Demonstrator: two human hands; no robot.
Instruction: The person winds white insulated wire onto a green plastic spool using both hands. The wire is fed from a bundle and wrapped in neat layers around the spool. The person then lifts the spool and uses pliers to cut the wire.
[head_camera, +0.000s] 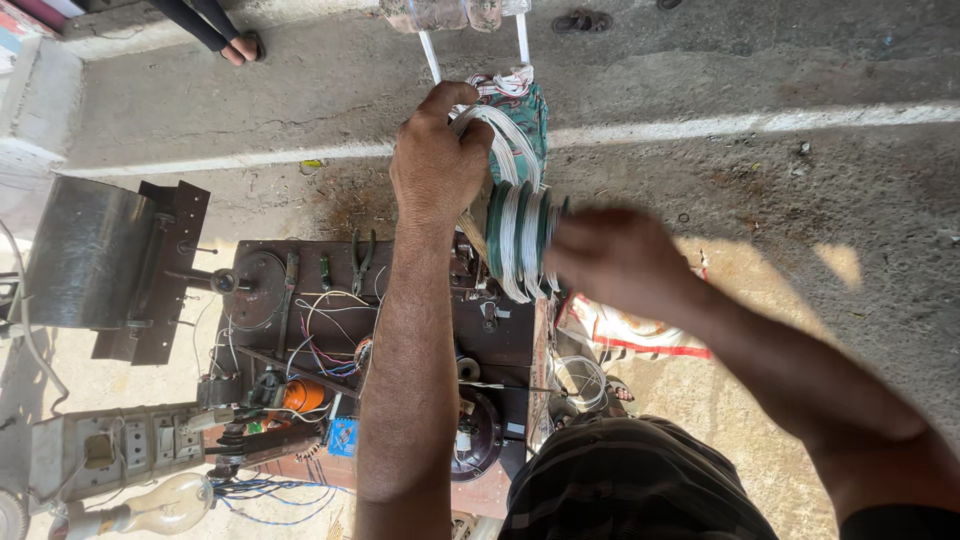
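My left hand (437, 155) is closed around a bundle of white wire loops (505, 140) that arch over the top of a green winding former (520, 240). The former is a stack of green discs with white wire wound in its grooves, mounted on a dark wooden bench (300, 280). My right hand (615, 255) is blurred, just right of the former and touching or nearly touching its side. I cannot tell whether it grips anything. A green patterned cloth (525, 110) lies behind the coil.
Pliers (362, 258), a metal disc (258, 290), loose coloured wires (325, 345) and an orange part (302, 396) lie on the bench. A metal box (85, 252) stands at left, a switchboard (110, 448) and glass bulb (165, 505) below. Another person's feet (238, 48) show at top left.
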